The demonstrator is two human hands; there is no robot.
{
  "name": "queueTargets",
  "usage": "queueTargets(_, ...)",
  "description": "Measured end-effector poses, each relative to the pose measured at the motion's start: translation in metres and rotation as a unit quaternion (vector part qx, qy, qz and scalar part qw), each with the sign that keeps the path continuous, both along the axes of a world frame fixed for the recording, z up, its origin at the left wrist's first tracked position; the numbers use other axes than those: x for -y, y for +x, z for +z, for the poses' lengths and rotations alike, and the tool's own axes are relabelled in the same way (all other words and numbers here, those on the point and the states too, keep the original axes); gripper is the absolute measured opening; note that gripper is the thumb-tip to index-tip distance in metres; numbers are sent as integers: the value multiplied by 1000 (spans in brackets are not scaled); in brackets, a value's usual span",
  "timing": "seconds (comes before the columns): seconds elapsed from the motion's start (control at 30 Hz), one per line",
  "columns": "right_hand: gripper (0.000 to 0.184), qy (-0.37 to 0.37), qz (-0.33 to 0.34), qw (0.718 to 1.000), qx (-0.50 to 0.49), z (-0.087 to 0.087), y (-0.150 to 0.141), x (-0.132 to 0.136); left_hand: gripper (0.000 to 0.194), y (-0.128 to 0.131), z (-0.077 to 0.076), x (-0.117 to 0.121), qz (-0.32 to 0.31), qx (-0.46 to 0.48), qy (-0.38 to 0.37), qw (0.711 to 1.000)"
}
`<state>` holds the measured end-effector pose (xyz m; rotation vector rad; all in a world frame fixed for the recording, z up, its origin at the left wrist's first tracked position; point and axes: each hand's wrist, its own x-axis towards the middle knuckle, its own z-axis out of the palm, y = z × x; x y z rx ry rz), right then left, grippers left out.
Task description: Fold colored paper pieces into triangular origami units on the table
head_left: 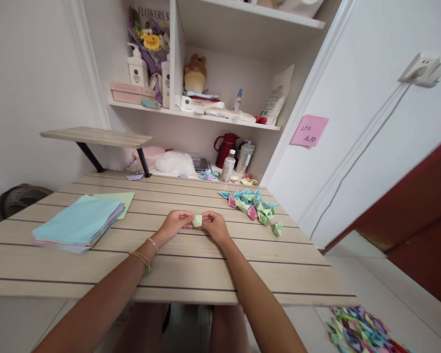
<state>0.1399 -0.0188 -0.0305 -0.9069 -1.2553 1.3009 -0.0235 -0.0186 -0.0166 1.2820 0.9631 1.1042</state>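
My left hand (175, 222) and my right hand (213, 226) meet over the middle of the wooden table (191, 267), both pinching a small light-green folded paper piece (197, 221) between the fingertips. A heap of folded paper pieces (254, 204) in blue, green and pink lies just right of my right hand. To the left rests a stack of coloured paper sheets (77, 224) with a light-blue sheet on top and a green sheet (122, 198) behind it.
A small raised shelf (97, 137) stands at the table's back left. Behind are a red jug (226, 147), a small bottle (228, 166), a white bag (175, 163) and wall shelves with bottles. Many folded paper pieces (360, 331) lie on the floor at right.
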Motion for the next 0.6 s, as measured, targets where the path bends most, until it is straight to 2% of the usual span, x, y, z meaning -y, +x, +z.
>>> queueTargets(0.27, 27, -36, 27, 999, -24, 0, -1, -1, 35, -1, 0, -1, 32, -5, 10, 999)
queueTargets(0.47, 25, -24, 7, 1000, -11, -4, 0, -3, 33, 0, -2, -3, 26, -21, 26, 999)
queueTargets(0.6, 28, -24, 27, 999, -30, 2, 0, 0, 32, -1, 0, -2, 38, -39, 43, 998)
